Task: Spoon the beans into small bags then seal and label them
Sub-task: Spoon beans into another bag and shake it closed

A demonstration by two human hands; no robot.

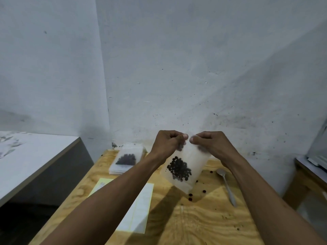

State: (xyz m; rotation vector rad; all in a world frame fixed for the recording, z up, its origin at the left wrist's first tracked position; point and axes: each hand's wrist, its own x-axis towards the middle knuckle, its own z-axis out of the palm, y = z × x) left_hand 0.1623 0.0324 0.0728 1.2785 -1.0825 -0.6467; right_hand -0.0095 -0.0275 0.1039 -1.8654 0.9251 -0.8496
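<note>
Both the left hand (169,144) and the right hand (210,144) pinch the top edge of a small bag (185,167), thumbs nearly touching, so it hangs tilted below the fingers above the table (203,223), beans (179,168) heaped low inside, a spoon (226,184) lying below the right wrist.

- My frosted, matt translucent plastic bag (185,167) holds glossy dark beans (179,169).
- Smooth grey metal spoon (227,186), dull sheen.
- Pale plywood table (203,221), grainy, unvarnished.
- Matt white paper label sheet (139,209).
</note>
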